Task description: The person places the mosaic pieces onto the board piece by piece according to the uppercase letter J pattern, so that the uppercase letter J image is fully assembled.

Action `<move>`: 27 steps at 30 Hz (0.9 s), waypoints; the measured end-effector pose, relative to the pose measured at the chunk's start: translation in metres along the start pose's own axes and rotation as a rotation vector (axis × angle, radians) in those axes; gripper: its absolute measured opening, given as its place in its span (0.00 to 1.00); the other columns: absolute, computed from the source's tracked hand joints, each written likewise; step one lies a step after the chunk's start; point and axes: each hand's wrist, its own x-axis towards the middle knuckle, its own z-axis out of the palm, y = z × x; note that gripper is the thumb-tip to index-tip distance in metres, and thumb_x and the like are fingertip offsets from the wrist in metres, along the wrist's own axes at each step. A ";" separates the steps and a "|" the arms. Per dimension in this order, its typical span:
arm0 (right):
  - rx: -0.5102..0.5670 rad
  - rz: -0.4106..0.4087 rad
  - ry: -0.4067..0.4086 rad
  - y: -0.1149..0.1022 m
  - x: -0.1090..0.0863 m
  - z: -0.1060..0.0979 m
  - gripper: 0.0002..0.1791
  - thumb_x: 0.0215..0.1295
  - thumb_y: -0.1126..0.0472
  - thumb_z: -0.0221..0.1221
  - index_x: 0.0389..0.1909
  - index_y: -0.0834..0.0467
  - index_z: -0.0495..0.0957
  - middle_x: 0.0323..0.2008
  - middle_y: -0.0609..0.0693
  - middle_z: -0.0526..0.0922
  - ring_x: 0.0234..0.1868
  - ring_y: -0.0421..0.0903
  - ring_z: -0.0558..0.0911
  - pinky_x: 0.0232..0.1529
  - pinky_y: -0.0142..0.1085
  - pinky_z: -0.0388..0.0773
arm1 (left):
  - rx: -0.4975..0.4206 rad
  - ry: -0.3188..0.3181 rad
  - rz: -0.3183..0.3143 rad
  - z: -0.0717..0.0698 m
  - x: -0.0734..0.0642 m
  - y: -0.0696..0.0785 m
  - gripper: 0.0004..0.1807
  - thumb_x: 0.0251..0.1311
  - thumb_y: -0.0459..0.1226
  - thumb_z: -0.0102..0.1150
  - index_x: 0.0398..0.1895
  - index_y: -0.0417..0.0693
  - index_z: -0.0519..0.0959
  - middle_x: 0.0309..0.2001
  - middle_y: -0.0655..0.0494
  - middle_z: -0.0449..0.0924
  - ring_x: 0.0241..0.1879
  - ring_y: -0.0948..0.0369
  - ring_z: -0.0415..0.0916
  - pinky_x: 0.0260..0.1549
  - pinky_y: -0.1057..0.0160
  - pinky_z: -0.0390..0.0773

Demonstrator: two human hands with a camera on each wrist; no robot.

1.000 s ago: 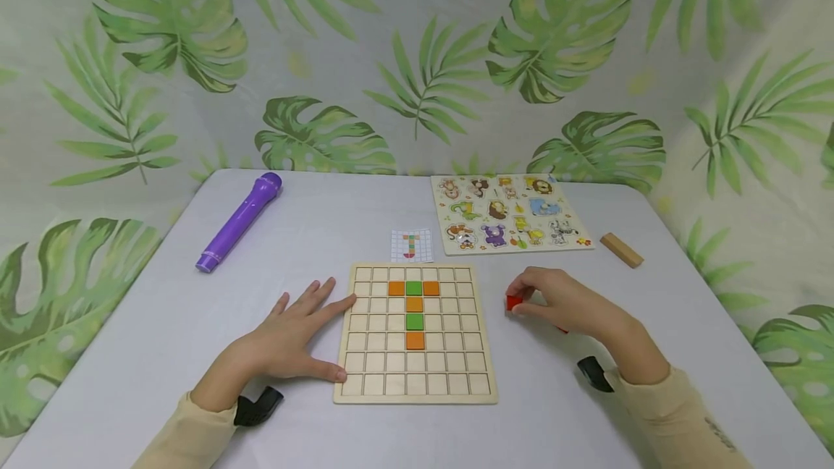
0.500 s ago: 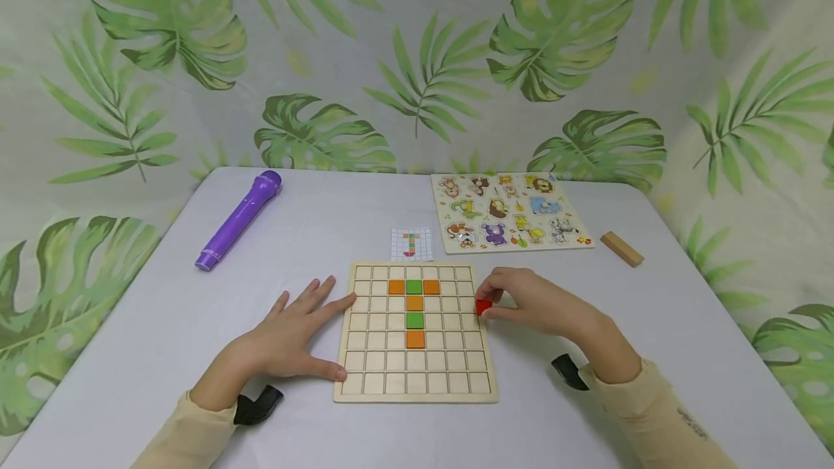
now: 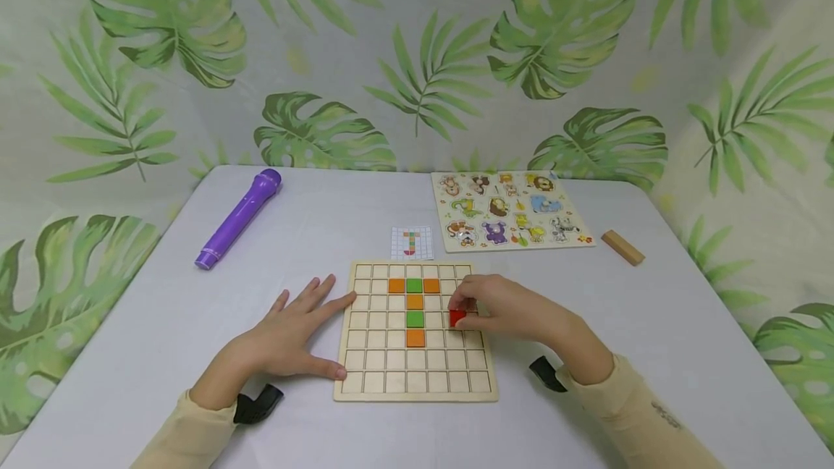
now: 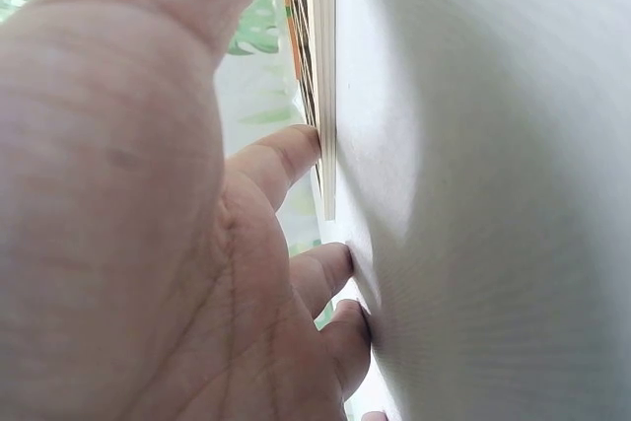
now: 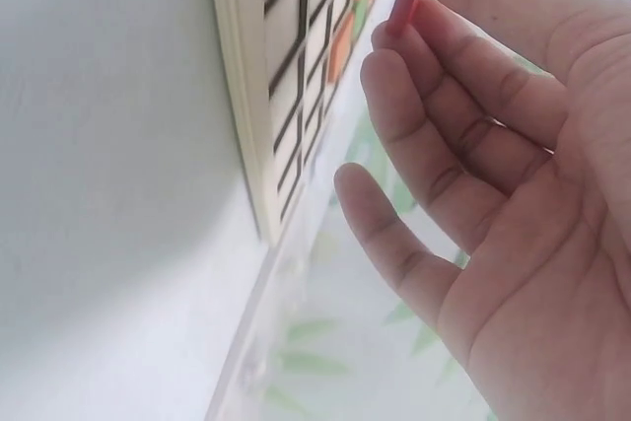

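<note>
A wooden grid board (image 3: 378, 382) lies on the table with orange and green square tiles set in a T shape: a row of an orange, a green tile (image 3: 414, 286) and an orange, then a column below. My left hand (image 3: 287, 339) is spread at the board's left side, index fingertip and thumb tip on its edge. Thumb and fingers of my right hand (image 3: 515, 310) pinch a red tile (image 3: 457, 318) over the board's right-hand columns. In the right wrist view the red tile (image 5: 404, 2) shows edge-on between thumb and fingertips, the other fingers loosely bent.
A small pattern card (image 3: 412, 243) lies just behind the board. Farther back right is an animal puzzle board (image 3: 511, 212), with a wooden block (image 3: 622, 247) to its right. A purple microphone (image 3: 239, 219) lies at the back left. Leaf-printed cloth hangs behind the table.
My right hand has carried the red tile leftward from the table right of the board to over its right columns. The left hand has stayed at the board's edge.
</note>
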 end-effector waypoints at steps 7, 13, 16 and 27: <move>0.020 -0.056 -0.057 -0.011 0.012 0.013 0.06 0.70 0.57 0.72 0.44 0.51 0.87 0.40 0.41 0.83 0.40 0.41 0.79 0.45 0.31 0.81 | -0.001 -0.003 0.002 -0.001 0.000 0.000 0.65 0.47 0.73 0.74 0.87 0.65 0.57 0.89 0.41 0.40 0.87 0.35 0.38 0.77 0.20 0.38; -0.011 -0.105 -0.083 -0.018 0.019 0.022 0.09 0.71 0.55 0.72 0.47 0.53 0.88 0.42 0.41 0.85 0.38 0.36 0.78 0.45 0.28 0.81 | -0.006 -0.004 0.001 -0.002 0.001 0.000 0.65 0.47 0.73 0.74 0.87 0.65 0.57 0.89 0.41 0.40 0.87 0.35 0.38 0.77 0.20 0.38; -0.034 -0.107 -0.090 -0.021 0.020 0.026 0.10 0.70 0.53 0.72 0.47 0.51 0.88 0.41 0.39 0.84 0.38 0.35 0.77 0.45 0.27 0.80 | -0.007 -0.005 -0.001 -0.002 0.001 0.000 0.65 0.47 0.73 0.74 0.87 0.65 0.57 0.89 0.41 0.40 0.87 0.35 0.38 0.77 0.20 0.38; -0.092 -0.193 -0.060 -0.034 0.019 0.033 0.09 0.69 0.54 0.73 0.46 0.52 0.89 0.37 0.39 0.84 0.35 0.31 0.78 0.42 0.25 0.78 | 0.001 0.003 0.012 0.000 0.002 -0.002 0.65 0.47 0.73 0.74 0.87 0.66 0.57 0.89 0.41 0.41 0.87 0.35 0.39 0.77 0.20 0.38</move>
